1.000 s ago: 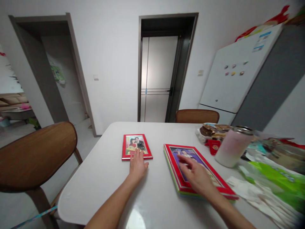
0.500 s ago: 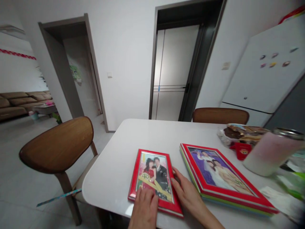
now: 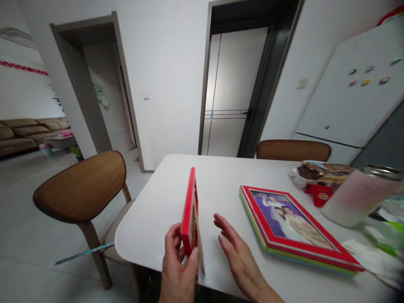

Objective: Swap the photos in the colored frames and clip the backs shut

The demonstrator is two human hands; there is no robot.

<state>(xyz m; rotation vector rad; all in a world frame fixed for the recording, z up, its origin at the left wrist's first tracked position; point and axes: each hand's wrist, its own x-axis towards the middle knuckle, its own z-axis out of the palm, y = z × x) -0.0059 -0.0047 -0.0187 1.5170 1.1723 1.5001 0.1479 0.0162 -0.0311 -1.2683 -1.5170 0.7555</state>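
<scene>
In the head view, my left hand [image 3: 179, 263] grips the near end of a small red picture frame [image 3: 189, 210], thumb on one side and fingers on the other. The frame stands on edge, so its picture is hidden, and a thin tan backing flap or stand [image 3: 199, 240] juts from its back. To the right of it, my right hand [image 3: 236, 256] hovers with fingers stretched out, touching nothing. Further right lies a stack of larger picture frames [image 3: 293, 227], the top one red with a photo of people against purple.
The white table [image 3: 151, 227] has a rounded left corner. On its right side are a pink-and-white jar [image 3: 360, 195], a red packet [image 3: 321, 195], a food package [image 3: 328, 172] and blurred green-and-white wrappers. Wooden chairs stand at the left [image 3: 85, 189] and far side [image 3: 293, 150].
The small red picture frame has gone from lying face up to standing on edge, lifted in my left hand. My right hand has come off its side and opened.
</scene>
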